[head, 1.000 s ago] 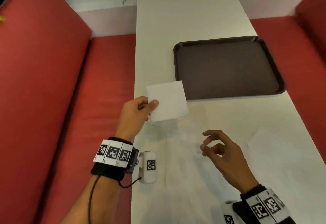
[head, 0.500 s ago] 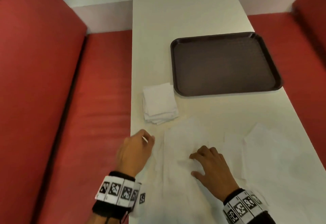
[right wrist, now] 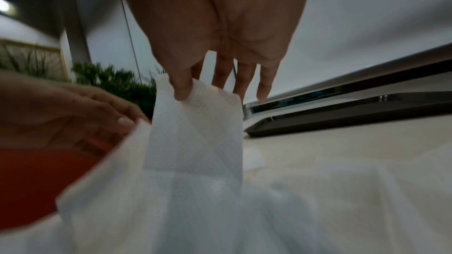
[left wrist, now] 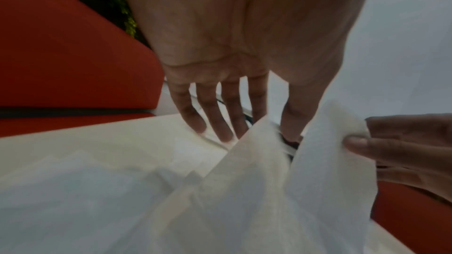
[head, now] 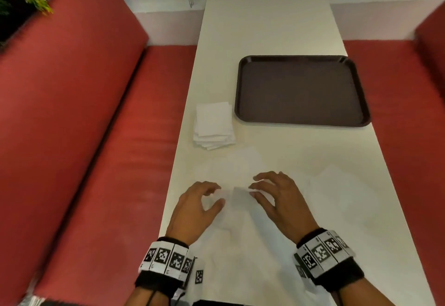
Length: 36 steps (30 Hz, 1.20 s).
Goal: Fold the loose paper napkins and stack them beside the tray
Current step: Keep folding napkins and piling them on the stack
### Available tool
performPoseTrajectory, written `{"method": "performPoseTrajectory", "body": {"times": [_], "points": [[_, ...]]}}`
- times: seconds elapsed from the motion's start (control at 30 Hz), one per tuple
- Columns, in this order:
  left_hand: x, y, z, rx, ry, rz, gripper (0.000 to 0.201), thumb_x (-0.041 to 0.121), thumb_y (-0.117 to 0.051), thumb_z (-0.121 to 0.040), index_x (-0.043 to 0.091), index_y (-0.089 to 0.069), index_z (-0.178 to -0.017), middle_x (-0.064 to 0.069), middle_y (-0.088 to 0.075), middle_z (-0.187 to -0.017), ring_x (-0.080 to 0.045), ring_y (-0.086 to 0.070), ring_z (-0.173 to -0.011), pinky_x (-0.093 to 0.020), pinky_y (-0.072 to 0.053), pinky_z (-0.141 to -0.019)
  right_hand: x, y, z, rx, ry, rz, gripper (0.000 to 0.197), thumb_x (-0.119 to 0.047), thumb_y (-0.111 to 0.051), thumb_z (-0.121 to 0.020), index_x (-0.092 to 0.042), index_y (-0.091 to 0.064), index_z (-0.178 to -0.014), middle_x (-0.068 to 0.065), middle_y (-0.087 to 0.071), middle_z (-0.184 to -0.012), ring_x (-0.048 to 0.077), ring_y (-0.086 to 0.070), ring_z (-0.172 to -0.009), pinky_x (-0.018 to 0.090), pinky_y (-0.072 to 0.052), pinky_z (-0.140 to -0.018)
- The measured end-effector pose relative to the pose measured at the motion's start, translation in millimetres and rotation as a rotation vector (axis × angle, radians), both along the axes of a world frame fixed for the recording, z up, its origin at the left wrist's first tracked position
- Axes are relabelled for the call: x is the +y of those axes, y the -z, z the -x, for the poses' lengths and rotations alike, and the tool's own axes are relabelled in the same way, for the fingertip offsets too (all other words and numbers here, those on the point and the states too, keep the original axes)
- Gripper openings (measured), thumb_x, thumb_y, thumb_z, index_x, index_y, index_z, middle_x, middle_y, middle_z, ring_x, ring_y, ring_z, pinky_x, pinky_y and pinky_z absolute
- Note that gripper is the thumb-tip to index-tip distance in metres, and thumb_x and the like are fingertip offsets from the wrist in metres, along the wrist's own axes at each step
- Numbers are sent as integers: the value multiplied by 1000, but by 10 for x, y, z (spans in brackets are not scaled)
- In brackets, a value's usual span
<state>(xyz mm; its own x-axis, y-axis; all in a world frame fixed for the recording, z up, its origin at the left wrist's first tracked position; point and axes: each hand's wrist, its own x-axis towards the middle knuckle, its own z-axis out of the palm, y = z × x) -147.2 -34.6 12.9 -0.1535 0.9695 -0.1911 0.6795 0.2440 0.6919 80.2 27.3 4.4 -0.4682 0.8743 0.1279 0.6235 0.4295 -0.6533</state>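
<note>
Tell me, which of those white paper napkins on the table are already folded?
The small square stack of white paper napkins left of the dark brown plastic tray. The other napkins lie loose and unfolded nearer the person.

black wristbands [head: 337, 274] topped with white bands of square black-and-white markers.

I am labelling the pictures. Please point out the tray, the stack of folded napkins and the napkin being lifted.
tray [head: 301, 63]: head view, far rim.
stack of folded napkins [head: 213, 120]: head view, top sheet.
lifted napkin [right wrist: 195, 132]: right wrist view, raised middle.
</note>
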Motion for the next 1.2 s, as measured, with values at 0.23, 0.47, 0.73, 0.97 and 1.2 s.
{"method": "performPoseTrajectory", "body": {"times": [0.23, 0.47, 0.73, 0.97, 1.2], "points": [[-82, -824, -369, -414, -34, -115, 53, 57, -65, -82, 37, -58, -130, 19, -65, -125, -2, -60, -116, -24, -46, -98, -25, -951, -176, 513, 88, 350, 12, -35, -61, -95, -26, -69, -97, -4, -71, -90, 24, -67, -80, 40, -54, -70], [-108, -1119, -749, -678, -65, -61, 9, 25, -69, -91, 23, -76, -84, -3, -76, -82, -21, -73, -77, -36, -55, -72, -8, -1271, -422, 616, 137, 298, 19, -35, -66, -89, -27, -67, -106, -16, -69, -101, 9, -66, -97, 34, -59, -83], [-147, -1087, -876, -690, -141, -48, 13, 16, -67, -94, 20, -76, -103, -9, -78, -98, -31, -74, -92, -54, -57, -88, -221, -1501, -622, 503, -140, 15, 13, -27, -76, -84, -19, -72, -92, -10, -68, -93, 15, -65, -91, 23, -50, -78], [-129, -1131, -866, -852, -199, -95, 33, -12, -56, -92, 12, -72, -108, -9, -73, -84, -12, -66, -64, -18, -48, -53, -353, -1334, -514, 498, 143, 33, 22, -43, -72, -82, -24, -62, -87, -9, -60, -89, 14, -61, -81, 24, -49, -71], [-49, -1109, -712, -932, -215, -73, 32, -12, -48, -95, 6, -63, -117, 3, -69, -66, -4, -58, -48, -13, -43, -47, -234, -1139, -364, 564, 166, 600, 21, -30, -72, -87, -24, -70, -107, -6, -73, -101, 17, -73, -85, 33, -60, -80]]}}
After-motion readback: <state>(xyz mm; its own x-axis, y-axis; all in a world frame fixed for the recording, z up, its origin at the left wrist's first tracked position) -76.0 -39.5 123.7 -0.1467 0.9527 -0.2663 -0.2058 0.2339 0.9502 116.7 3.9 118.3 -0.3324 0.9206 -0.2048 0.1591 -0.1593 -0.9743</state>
